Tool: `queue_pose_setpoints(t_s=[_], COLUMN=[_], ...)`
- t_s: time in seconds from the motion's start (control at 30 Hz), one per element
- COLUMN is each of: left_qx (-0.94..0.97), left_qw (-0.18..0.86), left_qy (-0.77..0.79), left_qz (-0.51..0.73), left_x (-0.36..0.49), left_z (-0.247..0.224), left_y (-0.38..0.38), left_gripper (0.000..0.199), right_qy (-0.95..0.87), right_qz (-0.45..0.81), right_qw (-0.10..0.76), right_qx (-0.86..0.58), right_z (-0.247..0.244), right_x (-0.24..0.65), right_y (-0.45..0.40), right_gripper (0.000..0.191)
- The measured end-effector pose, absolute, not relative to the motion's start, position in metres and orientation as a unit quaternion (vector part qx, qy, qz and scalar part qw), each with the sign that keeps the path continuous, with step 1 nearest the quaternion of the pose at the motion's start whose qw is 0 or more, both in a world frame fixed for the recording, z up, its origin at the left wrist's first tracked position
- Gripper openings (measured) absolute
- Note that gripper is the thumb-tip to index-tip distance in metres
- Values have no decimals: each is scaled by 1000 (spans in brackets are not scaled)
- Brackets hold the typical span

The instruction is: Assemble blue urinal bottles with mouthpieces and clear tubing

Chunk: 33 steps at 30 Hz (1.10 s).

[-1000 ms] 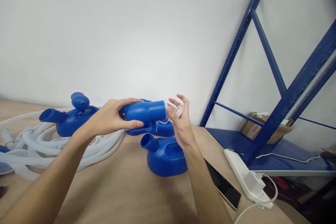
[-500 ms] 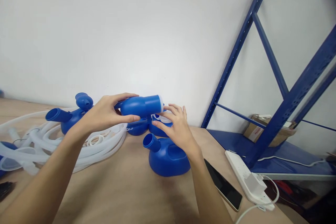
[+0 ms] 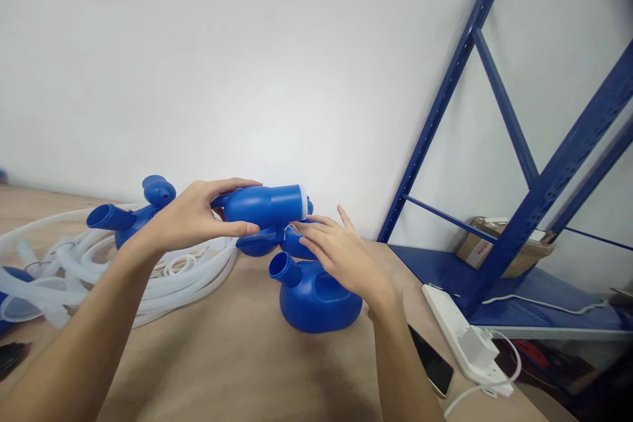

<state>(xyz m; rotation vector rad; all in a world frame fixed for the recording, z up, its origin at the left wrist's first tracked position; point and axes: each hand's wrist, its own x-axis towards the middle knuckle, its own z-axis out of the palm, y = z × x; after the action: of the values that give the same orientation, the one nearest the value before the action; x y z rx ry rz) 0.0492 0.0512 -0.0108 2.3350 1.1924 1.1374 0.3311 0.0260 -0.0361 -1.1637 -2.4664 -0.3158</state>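
My left hand (image 3: 198, 214) is closed around a blue plastic tube-shaped piece (image 3: 264, 203), thumb below and fingers above. The piece lies sideways in the air, its wide end with a white rim facing right. Just below and right of that rim is my right hand (image 3: 341, 250), palm down with its fingers stretched out. Whether its fingertips touch anything cannot be told. Under the right hand a blue plastic jug (image 3: 321, 306) with a slanted open neck stands on the table. Behind the hands are other blue jugs (image 3: 260, 244), partly hidden.
Coiled whitish hoses (image 3: 192, 290) lie on the wooden table (image 3: 232, 369) at left, by another blue jug (image 3: 111, 217). At right are a phone (image 3: 435, 362), a white power strip (image 3: 448, 316) with a plug and cable, and a blue metal rack (image 3: 524, 244) holding a cardboard box (image 3: 517, 257).
My right hand has moved slightly right and down, away from the white rim, and its fingers have straightened. The left hand keeps its grip, and the blue piece has lowered slightly.
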Motion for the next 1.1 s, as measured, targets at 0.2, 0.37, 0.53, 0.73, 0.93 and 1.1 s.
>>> queue_pose_setpoints(t_s=[0.2,0.37,0.53,0.73,0.93,1.1], left_qx=[822,831,839,849,844,842], left_qw=[138,145,148,119,98,92], left_qy=[406,394,391,397,426,425], left_qz=[375,364,350,329,311,318], left_x=[52,52,51,41,23,20], left_z=[-10,-7,-4,-4,0,4], left_y=[49,46,41,41,38,32], left_gripper=[74,72,74,75,75,77], right_qy=[-897,-905,-887,-871,-885,-872], right_qz=[-120,-121,-147,-217,-164,-44], right_qw=[226,303,392,410,409,451], right_qx=[-360,-271,-194,-159,-152,-186], right_z=[-39,-46,-51,-53,-60,-64], right_x=[323,326,327,321,305,297], right_y=[32,46,52,52,50,46], right_gripper=[28,14,15,19,16,14])
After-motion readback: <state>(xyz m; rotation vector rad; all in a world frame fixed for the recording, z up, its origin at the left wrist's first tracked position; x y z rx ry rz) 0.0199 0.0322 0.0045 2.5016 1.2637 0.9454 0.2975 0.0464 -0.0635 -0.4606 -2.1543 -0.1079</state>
